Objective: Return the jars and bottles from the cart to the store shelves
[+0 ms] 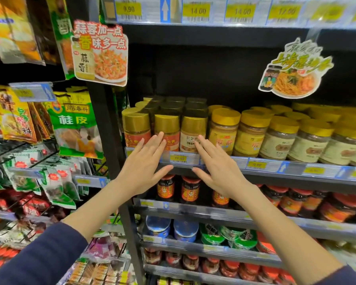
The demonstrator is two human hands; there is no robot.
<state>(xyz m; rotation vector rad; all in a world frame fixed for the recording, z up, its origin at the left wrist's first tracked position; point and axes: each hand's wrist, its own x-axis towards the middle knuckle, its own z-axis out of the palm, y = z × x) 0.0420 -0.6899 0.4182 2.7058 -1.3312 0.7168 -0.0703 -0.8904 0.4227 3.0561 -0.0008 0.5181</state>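
Held left grip (146,167) and right grip (220,169) spread and empty, close at the fronts of the gold-lidded jars (167,123) standing at the shelf (292,168) edge, seemingly to square them into line

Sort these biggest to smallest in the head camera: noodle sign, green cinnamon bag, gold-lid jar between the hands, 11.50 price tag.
1. The noodle sign and the green cinnamon bag look about the same size, so I won't rank them.
2. Then the gold-lid jar.
3. Smallest is the 11.50 price tag.
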